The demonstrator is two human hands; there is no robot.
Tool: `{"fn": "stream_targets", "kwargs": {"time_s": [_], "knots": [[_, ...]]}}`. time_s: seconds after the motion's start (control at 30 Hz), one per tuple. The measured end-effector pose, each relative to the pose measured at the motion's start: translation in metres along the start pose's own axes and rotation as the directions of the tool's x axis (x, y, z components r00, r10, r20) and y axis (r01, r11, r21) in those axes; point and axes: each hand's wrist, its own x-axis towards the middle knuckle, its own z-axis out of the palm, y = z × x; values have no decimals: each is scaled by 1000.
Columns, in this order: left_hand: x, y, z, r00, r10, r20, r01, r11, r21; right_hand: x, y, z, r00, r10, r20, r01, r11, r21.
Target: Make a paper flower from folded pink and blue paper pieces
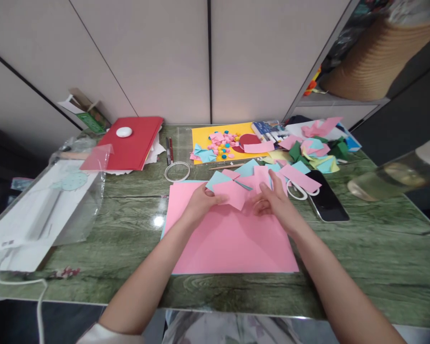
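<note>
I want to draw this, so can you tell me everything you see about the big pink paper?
The big pink sheet looks like plain, smooth paper with straight edges. It lies flat near the front edge of the green table, with light blue paper peeking out beneath its left side. Smaller paper pieces hide part of its far edge. The left hand and right hand are over it; whether they touch it isn't clear.

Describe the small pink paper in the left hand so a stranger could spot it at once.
On the green table, find the big pink sheet. Above its far part, the left hand pinches the small pink paper. Unlike the pink and blue pieces just beyond, it sits under the left thumb.
</note>
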Motion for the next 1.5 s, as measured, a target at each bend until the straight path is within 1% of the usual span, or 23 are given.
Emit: {"fn": "stream_targets", "kwargs": {"time_s": [0.1,0.17,0.2,0.23,0.27,0.3,0.37,0.43,0.5,0.53,0.6,0.67,0.73,0.8,0.87,0.93,1.0,1.1,1.2,1.3,1.33,1.43,1.5], "knots": [[2,8,-11,997,-60,54,45,968,249,2,2,-5,973,-206,-104,192,973,-125],[1,15,-19,998,-65,-3,59,870,490,2,4,-6,955,-269,-123,249,956,-157],[1,19,-23,997,-21,-80,66,783,618,2,5,-5,950,-285,-125,263,950,-171],[0,22,-28,984,64,-165,80,670,738,2,5,-4,946,-298,-129,273,944,-184],[0,25,-33,955,179,-237,109,531,841,1,5,-4,941,-309,-134,281,940,-192],[0,26,-38,918,290,-270,145,386,911,1,4,-3,938,-317,-138,288,937,-195],[1,26,-50,866,435,-247,209,135,969,0,3,-3,933,-329,-148,300,935,-191],[3,22,-60,870,449,-203,235,-16,972,0,3,-3,927,-340,-156,312,933,-180],[6,17,-67,891,413,-187,239,-77,968,0,3,-3,925,-350,-148,325,930,-171],[8,16,-69,894,410,-181,237,-88,968,1,4,-3,923,-357,-144,332,928,-168],[10,18,-69,876,453,-164,225,-83,971,1,6,-2,917,-374,-136,351,921,-169],[9,24,-62,850,510,-131,169,-29,985,-1,7,1,901,-411,-139,382,904,-192],[3,31,-47,845,527,-95,39,115,993,-7,6,5,868,-476,-141,432,864,-258],[-9,37,-26,847,530,-50,-176,366,914,-16,3,11,822,-560,-107,498,797,-342],[-23,38,-3,873,488,15,-341,586,735,-26,1,18,777,-629,-24,576,726,-376],[-35,36,16,894,438,92,-405,704,584,-35,0,23,731,-680,56,650,669,-361],[-45,32,30,904,411,118,-411,757,508,-40,0,26,679,-729,85,701,611,-368],[-51,27,37,894,434,112,-432,765,477,-43,2,27,635,-770,54,711,556,-429],[-51,23,37,874,468,131,-466,731,498,-43,3,27,641,-768,7,693,574,-436],[-51,20,36,843,520,136,-502,673,543,-42,2,28,642,-766,-16,703,597,-387],[-51,19,35,823,551,141,-524,637,565,-42,1,29,652,-757,-32,700,618,-356],[-50,18,34,738,650,181,-597,504,624,-40,-1,29,719,-691,-69,662,712,-232],[-49,18,32,706,683,189,-613,455,646,-40,-3,28,749,-662,-28,649,741,-172]]}}
